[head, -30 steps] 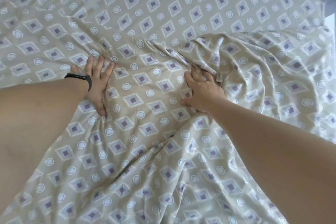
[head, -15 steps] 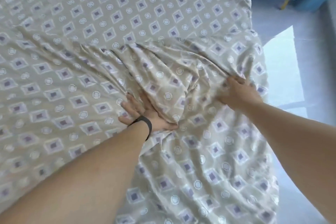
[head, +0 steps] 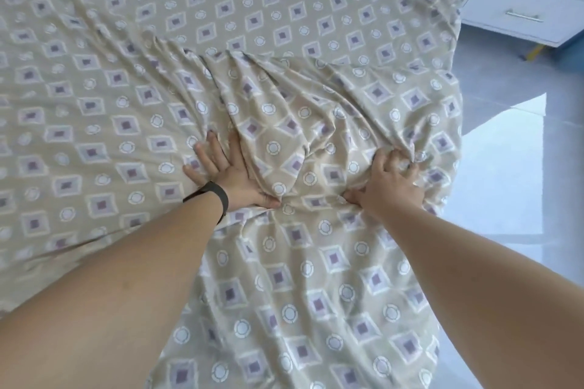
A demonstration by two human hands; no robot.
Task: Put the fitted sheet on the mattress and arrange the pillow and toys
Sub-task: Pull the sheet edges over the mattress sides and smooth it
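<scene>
Reaching across from the near edge, both bare forearms run out over the beige cotton fitted sheet printed with mauve diamonds and white rings [head: 316,278], which drapes loose and rumpled over the near part of the bed. The left hand [head: 232,172], with a black band on its wrist [head: 211,199], lies flat with fingers straight and spread, pressing the cloth down; a raised fold stands just to the right of its fingers. The right hand [head: 390,181] has its fingers curled into a bunch of the fabric, gathering the creases that fan away from its fingertips toward the bed's right edge. Between the two hands sits a puffed, slack pocket of sheet. Beyond the fingertips the sheet lies smoother and flatter over the mattress. Judging by this, the step is taking up slack: the flat hand should anchor while the gripping hand draws the excess toward the right edge, pulling evenly so the far corners do not spring off. Past the bed's right side stand a white drawer unit with metal handles [head: 524,0] and a grey tiled floor [head: 512,174]. No pillow or toys are in view
</scene>
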